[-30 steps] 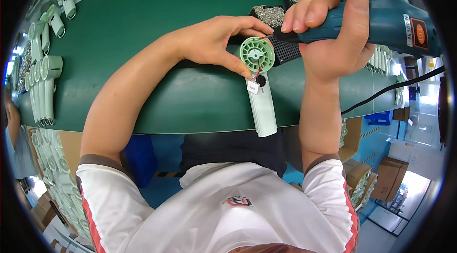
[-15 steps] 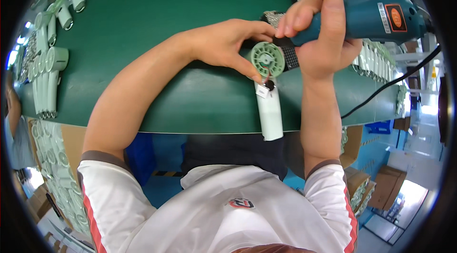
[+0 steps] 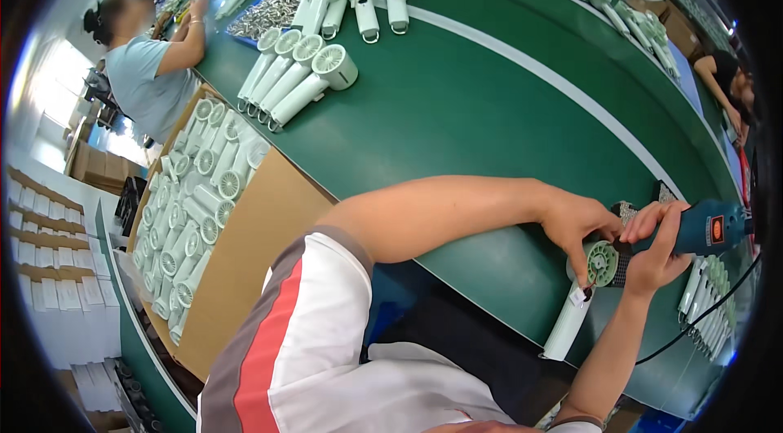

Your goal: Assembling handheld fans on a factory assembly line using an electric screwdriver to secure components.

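My left hand grips the round head of a pale green handheld fan, whose white handle hangs over the near edge of the green table. My right hand is closed around a blue electric screwdriver, its tip pressed at the fan head. A black cable runs from the tool down to the right.
Rows of finished fans lie on the table at the far left, more fill a cardboard tray beside it. Other fan parts lie at my right. A person in a light blue shirt works at the left; another person sits far right.
The view has swung sharply to the left, so my hands, fan and screwdriver now sit at the right edge. The grip on both has stayed the same.
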